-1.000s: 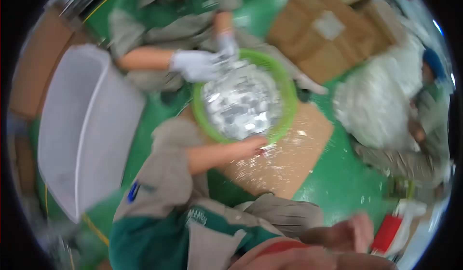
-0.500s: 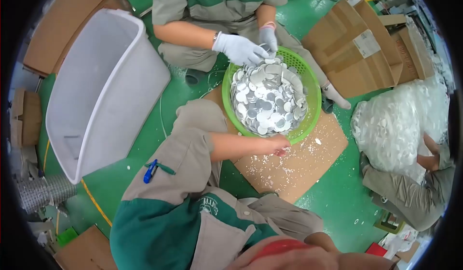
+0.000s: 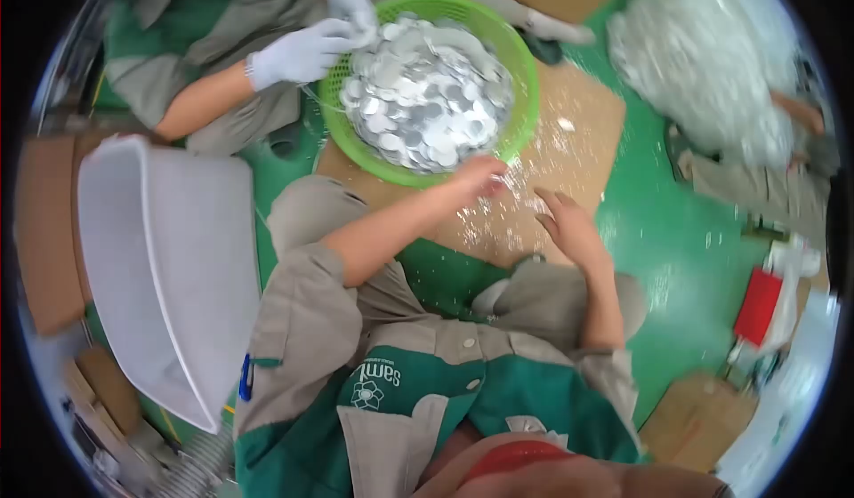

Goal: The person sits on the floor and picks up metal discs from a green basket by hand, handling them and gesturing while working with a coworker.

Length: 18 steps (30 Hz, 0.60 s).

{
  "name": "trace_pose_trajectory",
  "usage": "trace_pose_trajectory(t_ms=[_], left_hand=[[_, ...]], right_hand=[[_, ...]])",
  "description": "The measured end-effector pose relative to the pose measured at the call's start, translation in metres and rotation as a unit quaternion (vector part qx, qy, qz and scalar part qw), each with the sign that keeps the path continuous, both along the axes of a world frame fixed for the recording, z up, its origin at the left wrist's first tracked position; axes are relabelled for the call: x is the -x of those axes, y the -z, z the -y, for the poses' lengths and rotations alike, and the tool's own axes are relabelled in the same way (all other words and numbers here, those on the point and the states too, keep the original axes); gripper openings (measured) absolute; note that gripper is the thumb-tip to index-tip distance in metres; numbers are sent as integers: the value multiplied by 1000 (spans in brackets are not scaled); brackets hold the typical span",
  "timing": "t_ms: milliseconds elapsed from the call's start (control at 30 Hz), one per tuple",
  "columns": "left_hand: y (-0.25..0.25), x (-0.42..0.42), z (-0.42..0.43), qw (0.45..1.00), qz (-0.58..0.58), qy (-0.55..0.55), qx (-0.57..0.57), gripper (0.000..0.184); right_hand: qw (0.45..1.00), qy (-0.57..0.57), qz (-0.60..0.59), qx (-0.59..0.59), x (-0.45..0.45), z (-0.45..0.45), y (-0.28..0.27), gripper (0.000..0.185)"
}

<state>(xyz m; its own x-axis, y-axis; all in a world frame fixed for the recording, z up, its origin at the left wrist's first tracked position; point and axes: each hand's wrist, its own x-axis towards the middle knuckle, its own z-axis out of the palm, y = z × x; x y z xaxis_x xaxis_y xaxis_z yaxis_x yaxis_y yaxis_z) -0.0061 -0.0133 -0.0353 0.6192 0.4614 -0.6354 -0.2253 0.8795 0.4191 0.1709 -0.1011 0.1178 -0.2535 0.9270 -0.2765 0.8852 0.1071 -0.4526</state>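
green floor (image 3: 663, 258); cardboard sheet (image 3: 583, 124) on it, strewn with white scraps (image 3: 566, 125). green basket (image 3: 527, 71) sits over the sheet's far left part, heaped with silvery discs (image 3: 427, 98). pale tub (image 3: 209, 240) stands left; clear bag (image 3: 698, 62), far right. left hand (image 3: 478, 180) at basket's near rim, fingers curled, grip unclear; right hand (image 3: 571, 227) above sheet, fingers open. co-worker's gloved hands (image 3: 307, 52) at basket's left side.

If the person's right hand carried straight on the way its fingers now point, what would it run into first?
Probably the green basket, at the near part of its rim. The right hand would pass close to the left hand and might brush it; relative heights are unclear.
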Motion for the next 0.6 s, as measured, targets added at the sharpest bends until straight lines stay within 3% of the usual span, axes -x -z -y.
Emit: trace_pose_trajectory(t_ms=[67, 267, 500, 600], left_hand=[[-35, 7, -2, 996, -70, 39, -51, 22], [-36, 4, 14, 983, -103, 121, -97, 20], [-38, 6, 24, 980, -77, 160, -85, 21], [-37, 5, 19, 976, -87, 171, -98, 24]], right_hand=[[998, 3, 50, 40, -2, 6, 12, 39], [996, -21, -12, 83, 3, 14, 27, 42], [987, -26, 16, 158, 16, 13, 22, 44], [992, -44, -2, 118, 14, 15, 30, 44]])
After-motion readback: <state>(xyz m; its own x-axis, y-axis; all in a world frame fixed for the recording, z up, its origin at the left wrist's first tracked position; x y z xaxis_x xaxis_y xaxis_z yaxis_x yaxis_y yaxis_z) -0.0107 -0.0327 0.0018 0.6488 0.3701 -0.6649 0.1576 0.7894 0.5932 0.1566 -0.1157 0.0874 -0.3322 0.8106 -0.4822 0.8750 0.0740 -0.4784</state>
